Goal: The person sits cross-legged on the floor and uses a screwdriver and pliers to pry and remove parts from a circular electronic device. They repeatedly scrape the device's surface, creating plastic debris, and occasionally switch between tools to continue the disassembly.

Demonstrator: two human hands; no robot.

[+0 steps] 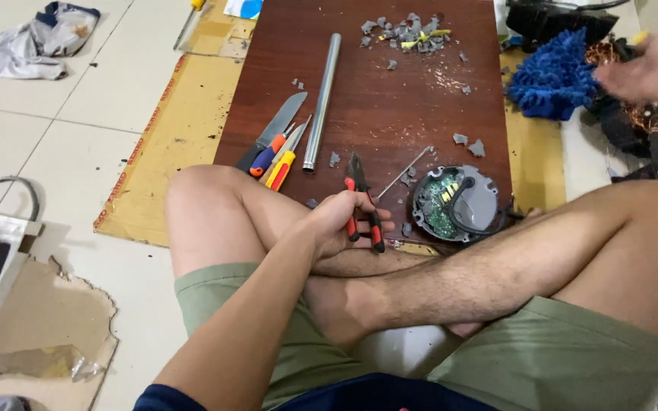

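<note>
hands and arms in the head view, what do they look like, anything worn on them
Both hands are bare: no gloves, rings or watch show. The left hand leads to a forearm bare up to a dark navy short sleeve at the frame's bottom edge. The right hand is motion-blurred, its forearm also bare; no sleeve shows there.

Pliers (365,204) in left hand (336,222): dark matt metal jaws, red/black rubbery-looking grips. Board (390,99): dark reddish wood-look, smooth w/ slight sheen. Tube (322,99): bare metal, satin grey, smooth. Knife (277,128): dull steel blade. Screwdrivers (277,160): glossy plastic handles, orange/blue & yellow/red. Round housing (457,204): grey matt plastic, green circuit board inside, black rubbery cable. Fragments (401,34): grey plastic, rough broken edges. Mop head (554,76): blue fluffy chenille cloth (near right hand (641,70), blurred). Cardboard (165,144): matt brown. Floor (93,99): pale tiles, smooth, slightly glossy. Shorts (557,358): matt olive cloth.
</note>
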